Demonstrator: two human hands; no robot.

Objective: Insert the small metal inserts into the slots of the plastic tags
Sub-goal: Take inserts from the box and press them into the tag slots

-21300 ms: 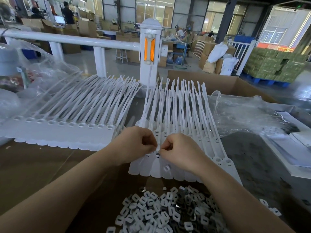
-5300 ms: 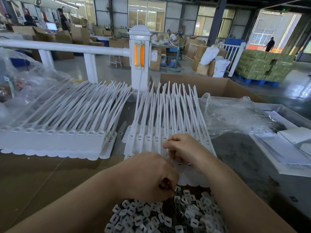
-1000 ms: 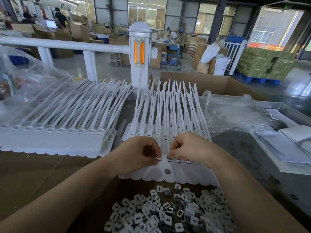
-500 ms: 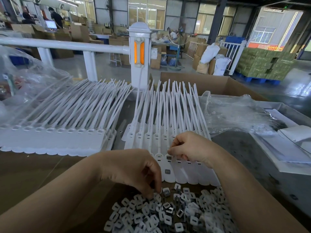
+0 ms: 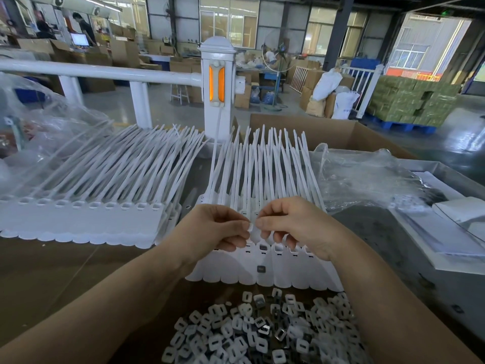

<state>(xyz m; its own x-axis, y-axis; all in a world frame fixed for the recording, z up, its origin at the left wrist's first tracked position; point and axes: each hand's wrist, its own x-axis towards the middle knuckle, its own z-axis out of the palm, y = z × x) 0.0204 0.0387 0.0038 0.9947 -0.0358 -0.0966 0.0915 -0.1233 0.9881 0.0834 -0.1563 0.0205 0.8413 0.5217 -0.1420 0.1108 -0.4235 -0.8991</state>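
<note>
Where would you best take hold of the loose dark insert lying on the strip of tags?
Judging by its pose, pinch the loose dark insert by two opposite edges from straight above: it lies flat and alone on the strip of tags, with bare white plastic all round.

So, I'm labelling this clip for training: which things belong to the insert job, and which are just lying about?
In the job:
left hand pinching a small white insert
right hand
white plastic tag strip under the hands
heap of small square inserts

Lying about:
second white tag stack
crumpled clear plastic bag
open brown cardboard box
</note>
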